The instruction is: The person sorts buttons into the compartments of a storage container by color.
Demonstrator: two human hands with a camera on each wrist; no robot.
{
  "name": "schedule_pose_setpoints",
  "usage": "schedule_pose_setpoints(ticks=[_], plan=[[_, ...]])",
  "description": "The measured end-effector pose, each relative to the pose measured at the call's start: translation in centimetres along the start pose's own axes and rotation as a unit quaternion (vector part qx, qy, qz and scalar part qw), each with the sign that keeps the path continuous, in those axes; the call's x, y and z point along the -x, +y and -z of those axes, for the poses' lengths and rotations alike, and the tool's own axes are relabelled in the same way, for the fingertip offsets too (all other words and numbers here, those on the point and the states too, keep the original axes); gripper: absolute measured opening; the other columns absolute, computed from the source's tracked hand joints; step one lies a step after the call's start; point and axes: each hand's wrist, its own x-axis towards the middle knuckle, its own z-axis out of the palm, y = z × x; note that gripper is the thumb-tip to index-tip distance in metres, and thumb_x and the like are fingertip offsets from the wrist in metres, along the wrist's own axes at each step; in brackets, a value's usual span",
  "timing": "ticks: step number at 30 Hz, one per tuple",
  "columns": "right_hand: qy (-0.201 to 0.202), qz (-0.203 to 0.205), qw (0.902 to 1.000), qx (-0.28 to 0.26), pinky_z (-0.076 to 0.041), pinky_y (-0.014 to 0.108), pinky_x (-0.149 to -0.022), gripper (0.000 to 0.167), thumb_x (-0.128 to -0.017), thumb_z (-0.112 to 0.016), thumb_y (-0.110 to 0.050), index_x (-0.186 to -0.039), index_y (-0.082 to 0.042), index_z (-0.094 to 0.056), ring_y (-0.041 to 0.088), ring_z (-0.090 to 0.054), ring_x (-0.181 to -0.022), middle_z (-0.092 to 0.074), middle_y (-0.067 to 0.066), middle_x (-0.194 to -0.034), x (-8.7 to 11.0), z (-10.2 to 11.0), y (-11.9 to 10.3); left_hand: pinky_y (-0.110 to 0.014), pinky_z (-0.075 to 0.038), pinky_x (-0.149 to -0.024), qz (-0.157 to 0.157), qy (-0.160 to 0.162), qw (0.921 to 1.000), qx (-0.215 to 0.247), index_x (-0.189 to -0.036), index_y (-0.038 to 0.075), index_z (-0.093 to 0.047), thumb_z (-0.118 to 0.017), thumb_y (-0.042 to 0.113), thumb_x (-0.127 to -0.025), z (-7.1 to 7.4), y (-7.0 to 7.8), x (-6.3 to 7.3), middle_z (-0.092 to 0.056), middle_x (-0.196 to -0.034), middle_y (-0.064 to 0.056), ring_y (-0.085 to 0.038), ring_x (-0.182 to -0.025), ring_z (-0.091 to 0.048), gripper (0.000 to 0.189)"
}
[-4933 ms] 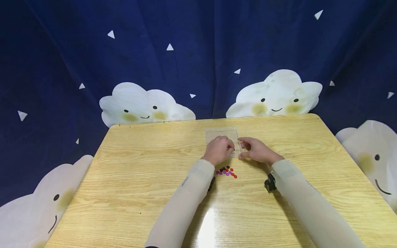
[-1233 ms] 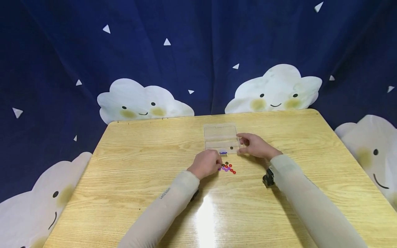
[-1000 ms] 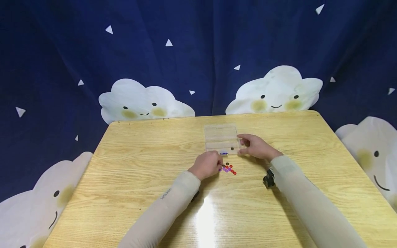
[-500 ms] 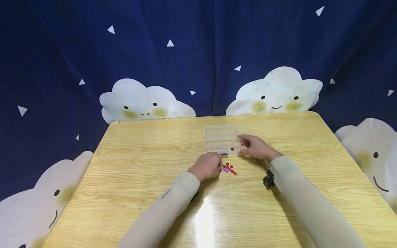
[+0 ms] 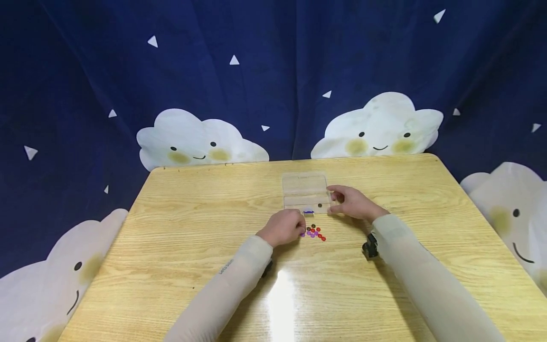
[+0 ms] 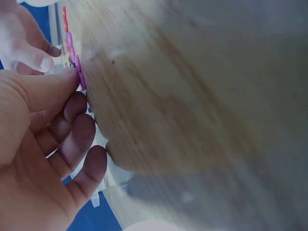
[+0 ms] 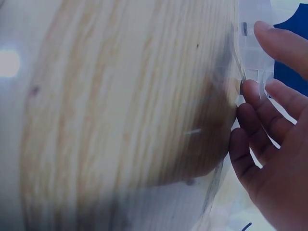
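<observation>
My left hand (image 5: 284,227) is low at the left end of a small cluster of round pieces (image 5: 316,233) in red, purple and black. In the left wrist view its thumb and a fingertip pinch a purple round piece (image 6: 82,80) at the table surface. Beyond the cluster lies a clear plastic box (image 5: 304,183) with its lid laid back. One dark round piece (image 5: 319,205) sits in its front part, and a blue mark (image 5: 308,212) shows at its front edge. With thumb and fingers, my right hand (image 5: 353,204) holds the box's right end.
The wooden table (image 5: 192,228) reaches back to a dark blue curtain (image 5: 282,71) with white clouds. Dark wrist devices (image 5: 371,246) sit under both sleeves. A bright reflection lies on the table in front.
Since the oldest frame my left hand has moved from over the box down-left to the cluster, leaving a dark piece in view in the box. My right hand stays at the box.
</observation>
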Motion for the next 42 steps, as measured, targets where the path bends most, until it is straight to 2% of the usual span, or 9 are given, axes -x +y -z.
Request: schedule_pose_setpoints(ticks=[11,16,20,23,27,35,42], plan=[[0.001,0.0,0.9999,-0.012,-0.042,0.033,-0.083,0.075,-0.086,-0.076,-0.017,-0.15,-0.003,-0.039,0.022,-0.047,-0.097,-0.055,0.01,-0.11,0.0,-0.2,0.0,-0.025,-0.054,-0.077,-0.005,0.011,0.9999,-0.005,-0.081,0.021,-0.075,-0.062,0.018,-0.097,0.0,0.0,0.2,-0.069,-0.092,0.006,-0.005,-0.079,-0.06,0.02],[0.003,0.007,0.9998,-0.016,-0.042,0.032,-0.083,0.075,-0.086,-0.076,-0.017,-0.149,-0.001,-0.039,0.022,-0.047,-0.097,-0.056,0.012,-0.111,0.0,-0.3,0.2,-0.025,-0.055,-0.076,-0.018,0.039,0.9989,-0.021,-0.084,0.021,-0.076,-0.063,0.019,-0.096,0.2,0.2,0.3,-0.068,-0.091,0.006,-0.007,-0.082,-0.062,0.018],[0.006,0.007,0.9998,-0.015,-0.042,0.032,-0.083,0.074,-0.086,-0.076,-0.017,-0.149,-0.001,-0.04,0.022,-0.047,-0.097,-0.056,0.012,-0.111,0.0,-0.4,0.2,-0.026,-0.055,-0.076,-0.028,0.073,0.9964,-0.033,-0.087,0.02,-0.076,-0.063,0.019,-0.095,0.7,0.4,0.2,-0.067,-0.089,0.005,-0.01,-0.084,-0.063,0.016],[0.009,0.002,0.9999,-0.013,-0.042,0.031,-0.083,0.075,-0.086,-0.076,-0.017,-0.149,-0.001,-0.04,0.021,-0.048,-0.097,-0.056,0.012,-0.112,0.1,-0.4,0.1,-0.026,-0.055,-0.079,-0.028,0.086,0.9954,-0.031,-0.092,0.017,-0.077,-0.063,0.019,-0.095,1.1,0.5,0.1,-0.068,-0.091,0.005,-0.012,-0.086,-0.063,0.015],[0.01,-0.001,0.9998,-0.015,-0.042,0.031,-0.082,0.075,-0.085,-0.076,-0.017,-0.149,-0.001,-0.04,0.022,-0.048,-0.097,-0.056,0.012,-0.112,0.1,-0.5,0.1,-0.026,-0.055,-0.079,-0.02,0.09,0.9955,-0.024,-0.098,0.016,-0.077,-0.063,0.021,-0.095,1.8,0.5,-0.1,-0.069,-0.094,0.004,-0.012,-0.088,-0.063,0.015],[0.014,0.009,0.9998,-0.011,-0.042,0.033,-0.084,0.075,-0.085,-0.076,-0.017,-0.148,0.001,-0.04,0.022,-0.048,-0.097,-0.056,0.013,-0.111,0.1,-0.5,0.2,-0.027,-0.055,-0.079,-0.024,0.101,0.9939,-0.038,-0.094,0.016,-0.077,-0.064,0.019,-0.095,3.1,0.2,-0.6,-0.069,-0.093,0.003,-0.012,-0.087,-0.063,0.013],[0.018,0.008,0.9998,-0.01,-0.042,0.031,-0.081,0.074,-0.085,-0.077,-0.017,-0.148,0.0,-0.041,0.022,-0.047,-0.095,-0.056,0.012,-0.109,-0.1,-0.4,0.2,-0.026,-0.054,-0.077,-0.02,0.104,0.9942,-0.022,-0.093,0.015,-0.077,-0.063,0.019,-0.095,4.0,0.3,-0.9,-0.067,-0.091,0.003,-0.011,-0.084,-0.062,0.014]])
